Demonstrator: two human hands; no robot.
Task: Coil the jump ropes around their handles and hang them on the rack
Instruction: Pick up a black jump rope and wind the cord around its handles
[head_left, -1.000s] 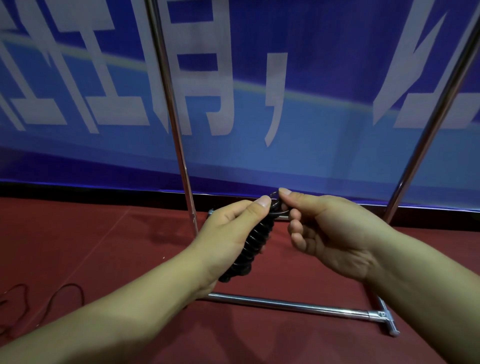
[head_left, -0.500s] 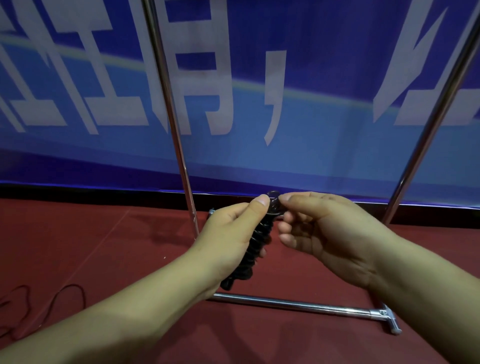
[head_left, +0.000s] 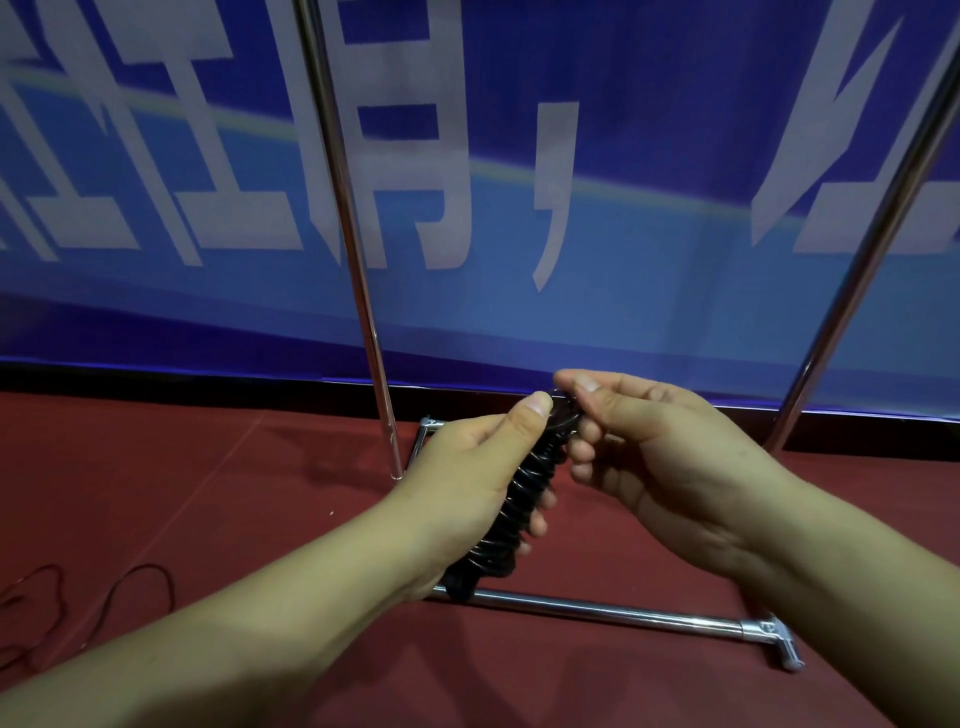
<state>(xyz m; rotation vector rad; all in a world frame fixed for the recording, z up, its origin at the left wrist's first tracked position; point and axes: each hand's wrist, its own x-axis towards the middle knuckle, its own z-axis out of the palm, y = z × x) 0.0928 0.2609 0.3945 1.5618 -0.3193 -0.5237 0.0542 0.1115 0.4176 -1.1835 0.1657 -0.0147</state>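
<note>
Gripping the coiled jump rope (head_left: 519, 499) in our left hand (head_left: 467, 478), our right hand (head_left: 665, 457) pinches its top end, low before the rack (head_left: 597, 610); coiling looks nearly finished, hanging remains.

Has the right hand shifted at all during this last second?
Yes, slightly: the right hand closed leftward onto the coiled rope, away from the rack's right pole.
</note>
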